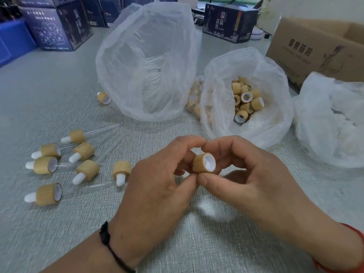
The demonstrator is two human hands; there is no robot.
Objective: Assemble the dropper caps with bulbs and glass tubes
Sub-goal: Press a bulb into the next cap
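A bamboo-look dropper cap with a white lining is held above the table between both hands, its open end facing me. My left hand pinches its left side with curled fingers. My right hand pinches it from the right, thumb under the cap. Several assembled droppers with white bulbs and glass tubes lie on the table at the left. A plastic bag holds loose caps. A larger clear bag holds glass tubes.
A third plastic bag with white parts sits at the right. A cardboard box stands behind it. Dark printed boxes line the back, another at centre back. A lone cap lies by the large bag.
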